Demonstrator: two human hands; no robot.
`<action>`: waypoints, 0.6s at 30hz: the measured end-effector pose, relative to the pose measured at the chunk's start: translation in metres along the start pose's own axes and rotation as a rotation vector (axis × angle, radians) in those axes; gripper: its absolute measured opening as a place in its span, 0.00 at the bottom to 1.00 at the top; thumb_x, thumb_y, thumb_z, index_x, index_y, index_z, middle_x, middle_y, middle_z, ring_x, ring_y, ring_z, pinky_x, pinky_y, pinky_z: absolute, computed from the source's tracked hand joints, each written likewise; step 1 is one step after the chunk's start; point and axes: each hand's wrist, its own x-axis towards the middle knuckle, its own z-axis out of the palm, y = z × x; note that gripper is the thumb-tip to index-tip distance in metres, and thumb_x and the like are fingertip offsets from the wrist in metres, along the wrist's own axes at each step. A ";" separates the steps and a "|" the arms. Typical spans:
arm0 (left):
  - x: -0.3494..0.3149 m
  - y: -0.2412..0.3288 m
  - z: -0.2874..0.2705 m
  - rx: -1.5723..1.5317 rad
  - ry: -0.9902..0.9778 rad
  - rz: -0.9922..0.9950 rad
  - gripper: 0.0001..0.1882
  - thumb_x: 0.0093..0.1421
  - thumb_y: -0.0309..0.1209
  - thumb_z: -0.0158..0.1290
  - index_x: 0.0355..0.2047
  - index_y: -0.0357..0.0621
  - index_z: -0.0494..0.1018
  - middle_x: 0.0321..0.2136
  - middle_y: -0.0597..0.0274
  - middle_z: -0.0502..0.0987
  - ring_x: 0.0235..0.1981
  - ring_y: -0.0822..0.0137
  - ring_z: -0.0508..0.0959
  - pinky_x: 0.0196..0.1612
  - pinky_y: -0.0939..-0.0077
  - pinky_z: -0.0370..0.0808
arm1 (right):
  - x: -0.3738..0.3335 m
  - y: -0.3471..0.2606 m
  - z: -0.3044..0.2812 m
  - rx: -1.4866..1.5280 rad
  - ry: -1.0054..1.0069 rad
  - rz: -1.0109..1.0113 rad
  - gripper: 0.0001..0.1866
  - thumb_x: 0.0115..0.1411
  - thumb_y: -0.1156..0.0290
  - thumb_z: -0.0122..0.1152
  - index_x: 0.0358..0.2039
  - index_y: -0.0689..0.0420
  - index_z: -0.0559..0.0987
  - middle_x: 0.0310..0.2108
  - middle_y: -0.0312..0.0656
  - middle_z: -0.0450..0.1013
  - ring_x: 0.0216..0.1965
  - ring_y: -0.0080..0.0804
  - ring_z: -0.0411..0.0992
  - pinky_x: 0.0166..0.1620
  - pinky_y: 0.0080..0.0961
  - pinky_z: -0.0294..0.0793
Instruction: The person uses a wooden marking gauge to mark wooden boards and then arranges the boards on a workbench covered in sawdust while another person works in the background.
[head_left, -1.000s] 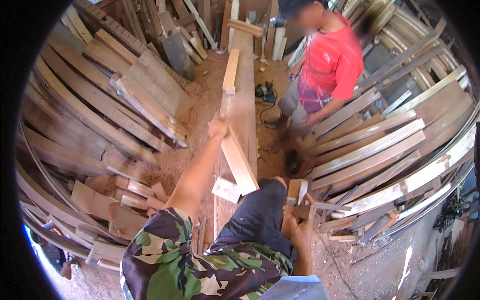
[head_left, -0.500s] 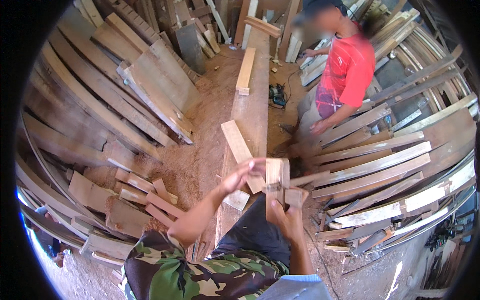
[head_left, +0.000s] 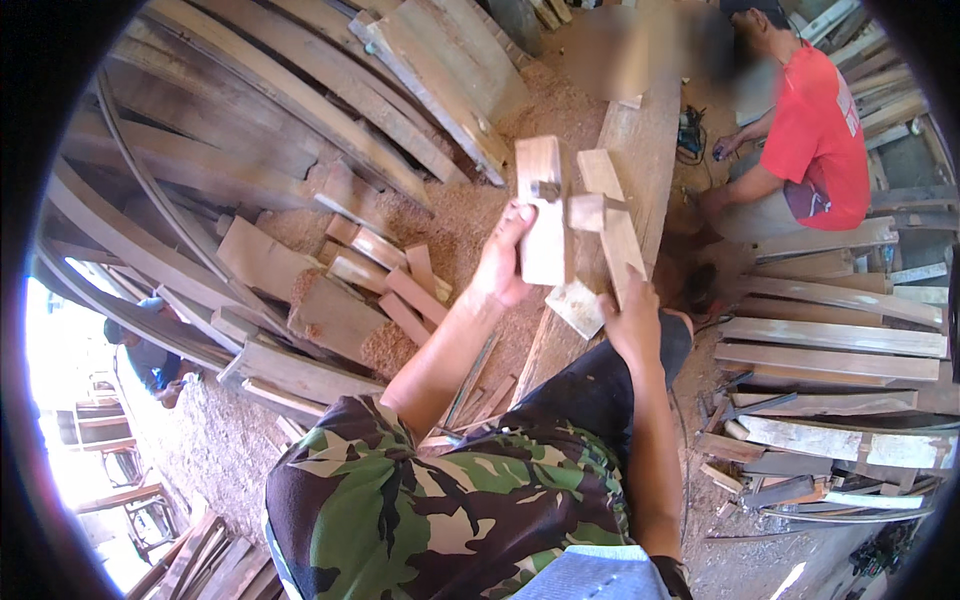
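Observation:
My left hand [head_left: 507,255] is closed around a pale wooden block [head_left: 545,240], held up over the bench. A dark slot or fitting shows across its middle, and a short wooden bar [head_left: 587,212] sticks out from its right side. To the right, my right hand [head_left: 634,320] has its fingers and thumb about the near end of a flat wooden piece [head_left: 598,172]. That piece lies along the bench plank [head_left: 640,140], partly covered by the bar. A small pale square offcut [head_left: 575,308] rests on the bench between my hands.
A person in a red shirt [head_left: 815,130] crouches beyond the bench at right, near a corded power tool [head_left: 690,133]. Stacked boards [head_left: 830,330] lie right. Large planks [head_left: 300,110] and short offcuts [head_left: 400,300] lie left among shavings. Another person [head_left: 150,345] is at far left.
The wooden block has passed from my right hand to my left. My right hand has moved to the flat piece on the bench. The view has turned left; the co-worker is bent lower.

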 end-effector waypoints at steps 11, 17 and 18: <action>-0.030 0.041 -0.001 -0.005 0.176 0.091 0.22 0.74 0.51 0.57 0.58 0.51 0.75 0.44 0.67 0.83 0.41 0.70 0.83 0.47 0.67 0.82 | -0.007 -0.026 -0.002 0.641 0.076 -0.047 0.35 0.71 0.65 0.58 0.76 0.56 0.64 0.65 0.56 0.73 0.66 0.49 0.72 0.67 0.40 0.69; -0.041 0.029 0.048 0.088 0.154 0.045 0.21 0.75 0.50 0.55 0.59 0.51 0.75 0.45 0.65 0.83 0.44 0.69 0.83 0.49 0.64 0.82 | -0.027 -0.055 -0.079 0.822 0.728 -0.169 0.35 0.79 0.54 0.45 0.76 0.66 0.59 0.65 0.52 0.68 0.64 0.44 0.70 0.66 0.43 0.69; -0.045 0.021 0.062 0.093 0.126 0.041 0.22 0.75 0.50 0.56 0.59 0.50 0.75 0.46 0.64 0.83 0.44 0.69 0.84 0.50 0.64 0.82 | -0.031 -0.057 -0.078 0.663 0.760 -0.157 0.36 0.79 0.53 0.43 0.76 0.66 0.58 0.65 0.54 0.68 0.64 0.46 0.70 0.66 0.44 0.69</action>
